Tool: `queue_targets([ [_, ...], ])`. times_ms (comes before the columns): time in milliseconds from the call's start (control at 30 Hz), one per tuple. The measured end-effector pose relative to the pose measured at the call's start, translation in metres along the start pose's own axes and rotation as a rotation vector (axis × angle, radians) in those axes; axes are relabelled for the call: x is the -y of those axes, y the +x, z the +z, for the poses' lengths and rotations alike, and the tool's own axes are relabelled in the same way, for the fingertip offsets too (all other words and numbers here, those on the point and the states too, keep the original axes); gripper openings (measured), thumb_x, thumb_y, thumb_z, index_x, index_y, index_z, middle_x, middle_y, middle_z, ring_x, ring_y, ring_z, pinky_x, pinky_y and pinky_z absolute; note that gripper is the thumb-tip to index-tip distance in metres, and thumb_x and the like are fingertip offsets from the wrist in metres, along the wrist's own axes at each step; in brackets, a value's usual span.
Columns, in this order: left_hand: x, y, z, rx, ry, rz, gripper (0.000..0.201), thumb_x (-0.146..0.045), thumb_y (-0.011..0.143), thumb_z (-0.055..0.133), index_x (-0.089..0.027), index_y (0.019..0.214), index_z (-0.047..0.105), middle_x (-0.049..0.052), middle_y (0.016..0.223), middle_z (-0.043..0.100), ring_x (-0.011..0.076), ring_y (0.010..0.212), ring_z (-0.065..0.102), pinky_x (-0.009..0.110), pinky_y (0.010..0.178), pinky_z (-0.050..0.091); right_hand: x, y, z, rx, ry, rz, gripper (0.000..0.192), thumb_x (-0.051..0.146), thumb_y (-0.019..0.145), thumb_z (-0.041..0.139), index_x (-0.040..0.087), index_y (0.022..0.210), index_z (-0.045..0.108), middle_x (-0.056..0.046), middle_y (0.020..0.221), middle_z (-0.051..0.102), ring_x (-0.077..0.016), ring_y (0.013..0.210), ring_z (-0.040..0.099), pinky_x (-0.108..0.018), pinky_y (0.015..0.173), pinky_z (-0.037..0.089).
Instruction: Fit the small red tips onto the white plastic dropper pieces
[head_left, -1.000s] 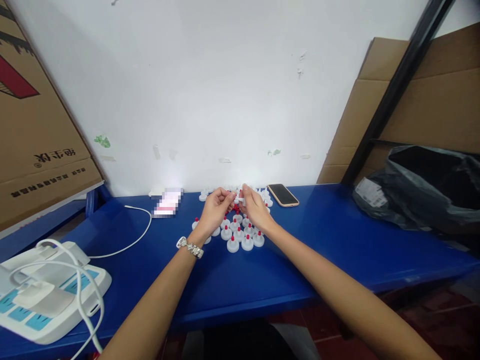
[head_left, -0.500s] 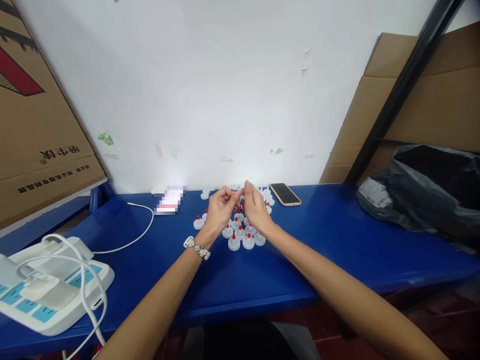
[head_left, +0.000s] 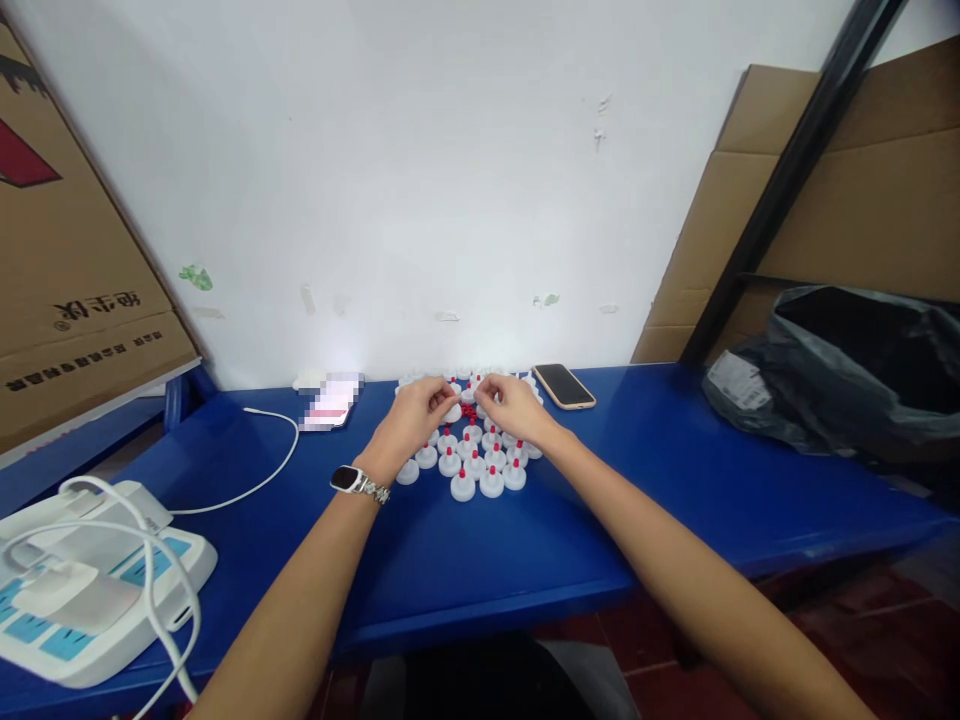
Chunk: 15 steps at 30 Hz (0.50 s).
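Several white caps with red tips (head_left: 480, 470) stand in rows on the blue table (head_left: 525, 560). Small loose red pieces (head_left: 469, 410) lie at the back of the group, with plain white caps (head_left: 420, 379) behind them by the wall. My left hand (head_left: 412, 415), with a watch on its wrist, rests low over the left of the group, fingertips curled at a white cap (head_left: 453, 412). My right hand (head_left: 511, 408) hovers over the right side, fingers pinched close to the red pieces. Whatever the fingertips grip is too small to make out.
A phone (head_left: 564, 386) lies face up right of the caps. A white cable (head_left: 255, 470) runs from a blurred item (head_left: 330, 405). A white charging station (head_left: 90, 580) sits at the near left. A black plastic bag (head_left: 847, 375) lies at the right, and cardboard leans on both sides.
Both hands have dropped from a raised pinch, where they held one small white piece together, down onto the group of caps and have moved slightly apart.
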<state>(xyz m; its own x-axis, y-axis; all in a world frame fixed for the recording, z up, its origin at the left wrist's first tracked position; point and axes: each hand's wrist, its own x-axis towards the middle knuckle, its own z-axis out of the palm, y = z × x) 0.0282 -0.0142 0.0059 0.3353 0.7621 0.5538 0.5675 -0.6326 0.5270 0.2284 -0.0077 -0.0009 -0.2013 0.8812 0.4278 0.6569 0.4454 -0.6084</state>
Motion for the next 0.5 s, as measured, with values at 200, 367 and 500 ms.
queue_targets([
  [200,0.007,0.000,0.005,0.017,0.081,0.001,0.021,-0.036,0.091,0.056,-0.020,0.085,0.067,0.004,0.075,0.067,0.0168,0.065,0.057,0.029,0.061,0.040,-0.001,-0.002,-0.001,0.188,-0.165,-0.128,0.017,0.029,0.082,0.060,0.022,0.071,0.072,-0.001,0.073,0.071,-0.0204,0.082,0.058,-0.037,0.086,0.032],
  [367,0.008,0.003,0.008,0.049,0.097,0.020,0.019,-0.033,0.091,0.056,-0.020,0.083,0.068,0.005,0.077,0.067,0.0183,0.068,0.057,0.030,0.062,0.041,0.004,-0.005,-0.012,0.226,-0.193,-0.115,0.017,0.018,0.074,0.059,0.020,0.060,0.069,0.000,0.056,0.066,-0.0166,0.065,0.054,-0.038,0.087,0.033],
  [500,0.004,0.005,0.015,0.128,0.091,0.042,0.018,-0.031,0.089,0.058,-0.020,0.079,0.067,0.005,0.077,0.065,0.0184,0.067,0.056,0.031,0.062,0.039,0.003,-0.005,-0.017,0.261,-0.182,-0.092,0.016,0.020,0.074,0.059,0.021,0.062,0.069,0.002,0.055,0.065,-0.0150,0.060,0.053,-0.039,0.089,0.033],
])
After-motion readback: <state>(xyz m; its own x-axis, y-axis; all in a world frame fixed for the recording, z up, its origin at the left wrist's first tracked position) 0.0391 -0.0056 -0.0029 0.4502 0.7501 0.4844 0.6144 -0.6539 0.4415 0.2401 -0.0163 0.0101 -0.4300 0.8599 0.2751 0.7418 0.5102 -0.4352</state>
